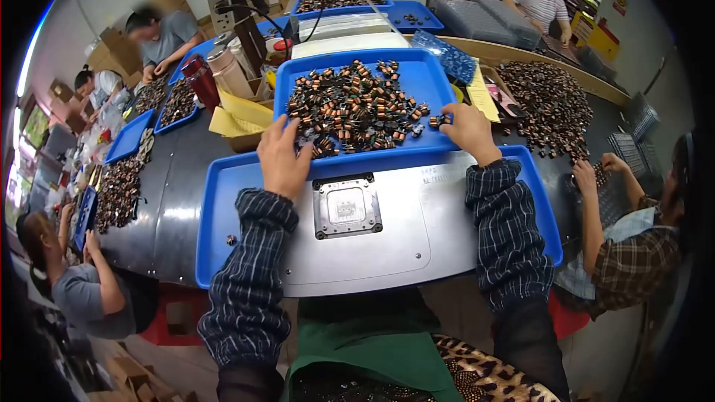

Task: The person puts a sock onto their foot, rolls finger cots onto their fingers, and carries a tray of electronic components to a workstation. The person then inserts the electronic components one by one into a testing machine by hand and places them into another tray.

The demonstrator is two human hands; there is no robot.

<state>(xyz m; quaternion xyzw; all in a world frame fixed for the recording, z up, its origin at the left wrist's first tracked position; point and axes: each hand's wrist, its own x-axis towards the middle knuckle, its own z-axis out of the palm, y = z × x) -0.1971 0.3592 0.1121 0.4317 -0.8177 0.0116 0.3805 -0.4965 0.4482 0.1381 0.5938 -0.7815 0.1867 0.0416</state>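
The left hand (283,162) reaches over the left side of a blue tray (423,80), loosely open, thumb apart from the fingers, fingertips at the edge of a heap of small copper-wound parts (354,108); whether it has hold of any cannot be told. The right hand (471,132) is at the tray's right side, fingers partly curled, thumb and forefinger beside a loose part (438,121) — I cannot tell whether they pinch it. The heap fills much of the tray, with bare blue showing mostly on the right. Nearer the body, between the forearms, a metal plate (439,216) with a square block (347,207) lies across a lower blue tray (211,223), where a single part (231,240) sits at the left. Just beyond the right hand are a yellow paper (484,98) and a blue bubble-wrap bag (449,56); out to the left stand a red flask (199,82) and a pale bottle (229,73). Farther right, a large pile (547,104) of similar parts covers the dark table (175,179) — a person in a checked shirt (642,253) has their hands at its near edge
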